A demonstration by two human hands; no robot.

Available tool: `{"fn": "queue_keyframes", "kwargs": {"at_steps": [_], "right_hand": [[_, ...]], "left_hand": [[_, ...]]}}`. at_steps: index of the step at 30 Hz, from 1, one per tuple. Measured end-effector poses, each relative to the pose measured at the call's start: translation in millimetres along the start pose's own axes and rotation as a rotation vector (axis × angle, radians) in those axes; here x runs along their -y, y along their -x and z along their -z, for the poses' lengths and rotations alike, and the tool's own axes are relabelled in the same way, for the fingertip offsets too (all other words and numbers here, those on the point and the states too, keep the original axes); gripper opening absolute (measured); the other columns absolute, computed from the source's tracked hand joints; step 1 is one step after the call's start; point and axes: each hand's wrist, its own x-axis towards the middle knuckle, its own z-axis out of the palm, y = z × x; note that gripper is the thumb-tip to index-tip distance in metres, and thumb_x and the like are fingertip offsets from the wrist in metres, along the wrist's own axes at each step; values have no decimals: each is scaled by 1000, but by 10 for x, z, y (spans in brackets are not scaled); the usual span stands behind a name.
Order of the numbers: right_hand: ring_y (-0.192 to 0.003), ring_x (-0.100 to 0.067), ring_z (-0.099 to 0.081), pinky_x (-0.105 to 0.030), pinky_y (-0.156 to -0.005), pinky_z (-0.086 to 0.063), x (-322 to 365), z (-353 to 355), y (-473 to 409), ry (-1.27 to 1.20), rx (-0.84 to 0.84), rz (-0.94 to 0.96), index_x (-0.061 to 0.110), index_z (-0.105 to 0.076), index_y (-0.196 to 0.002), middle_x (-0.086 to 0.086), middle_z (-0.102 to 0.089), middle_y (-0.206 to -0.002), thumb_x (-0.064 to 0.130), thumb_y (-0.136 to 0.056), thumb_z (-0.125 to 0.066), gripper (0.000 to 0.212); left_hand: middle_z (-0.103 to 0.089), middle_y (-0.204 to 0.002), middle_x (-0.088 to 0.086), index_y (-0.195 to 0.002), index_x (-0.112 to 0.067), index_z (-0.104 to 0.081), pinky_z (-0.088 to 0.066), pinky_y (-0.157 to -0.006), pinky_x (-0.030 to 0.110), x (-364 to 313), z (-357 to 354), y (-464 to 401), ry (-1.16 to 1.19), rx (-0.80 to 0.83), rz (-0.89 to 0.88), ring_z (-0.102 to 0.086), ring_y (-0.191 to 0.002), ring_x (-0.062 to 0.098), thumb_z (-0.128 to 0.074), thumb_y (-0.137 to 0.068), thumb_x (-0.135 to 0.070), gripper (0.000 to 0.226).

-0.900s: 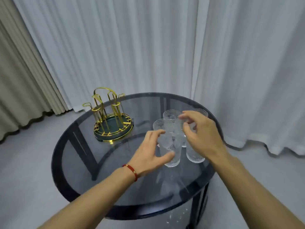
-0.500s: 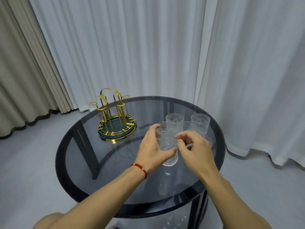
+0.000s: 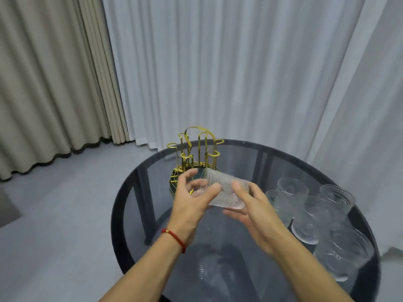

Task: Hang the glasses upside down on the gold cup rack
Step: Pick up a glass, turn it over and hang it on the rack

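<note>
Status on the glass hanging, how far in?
Done: nothing, the rack has no glass on it. In hand: one glass lifted off the table and tipped sideways between left hand and right hand, near the rack. Left: that one plus the glasses clustered at the right.

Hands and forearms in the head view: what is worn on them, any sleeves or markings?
Both forearms are bare, with no sleeves in view. The left hand has a thin red cord bracelet at the wrist. The right hand wears nothing visible.
</note>
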Motion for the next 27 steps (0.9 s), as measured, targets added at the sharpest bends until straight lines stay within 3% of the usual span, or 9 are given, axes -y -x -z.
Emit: {"fn": "queue_keyframes", "kwargs": {"at_steps": [3, 5, 7, 9, 11, 13, 20, 27], "right_hand": [[-109, -24, -76, -37, -77, -65, 133, 159, -96, 98, -175, 160, 25, -53, -135, -7, -67, -132, 34, -94, -75, 48], [-114, -26, -71, -46, -89, -63, 328, 283, -207, 303, -312, 279, 34, -51, -133, -2, -63, -133, 43, -88, -78, 54], [-119, -26, -66, -53, -99, -56, 582, 347, -372, 446, -375, 354, 38, -50, -134, 2, -61, -135, 55, -79, -75, 63], [-121, -27, -63, -50, -104, -53, 842, 301, -637, 540, -399, 412, 40, -50, -135, -1, -61, -135, 54, -77, -73, 64], [-125, -27, -60, -48, -105, -53, 1060, 168, -973, 614, -369, 458, 37, -51, -139, 0, -60, -135, 49, -81, -73, 62], [-132, -25, -56, -49, -108, -51, 1241, -1, -1287, 659, -322, 494, 33, -52, -143, 3, -58, -140, 43, -84, -73, 64], [-140, -23, -53, -38, -117, -42, 1494, -450, -2029, 852, -101, 507, 25, -56, -149, 0, -58, -151, 25, -86, -77, 66], [-139, -29, -52, -36, -110, -44, 1388, -555, -2475, 1020, 157, 318, 24, -49, -155, -8, -52, -153, 18, -83, -85, 80]], "left_hand": [[-66, -115, -13, -119, -43, -56, -61, -89, 38, 96, 117, -105, -198, 86, -50, -68, -108, 10, -72, -72, -69, 55], [-64, -111, -17, -113, -40, -57, -55, -94, 35, 240, 242, -210, -555, -1, -147, -62, -113, 10, -57, -86, -61, 34], [-56, -136, -6, -127, -33, -54, -45, -110, 44, 428, 356, -298, -994, -14, -196, -47, -134, 20, -57, -92, -48, 39], [-28, -164, 2, -148, -37, -39, -22, -124, 51, 611, 414, -356, -1226, 80, -112, -19, -153, 27, -53, -94, -50, 57], [-3, -171, 1, -155, -45, -20, -8, -125, 53, 748, 429, -362, -1280, 173, -40, -2, -156, 31, -44, -96, -55, 65], [2, -171, 0, -156, -47, -14, -6, -125, 51, 832, 410, -362, -1303, 185, -52, 0, -157, 30, -39, -95, -60, 67], [-17, -167, -7, -155, -49, -18, -34, -119, 42, 868, 390, -408, -1292, 225, -120, -23, -149, 17, -40, -90, -64, 70], [-35, -155, -19, -150, -42, -32, -15, -126, 42, 836, 418, -473, -1245, 153, -141, -32, -141, 6, -45, -91, -52, 61]]}}
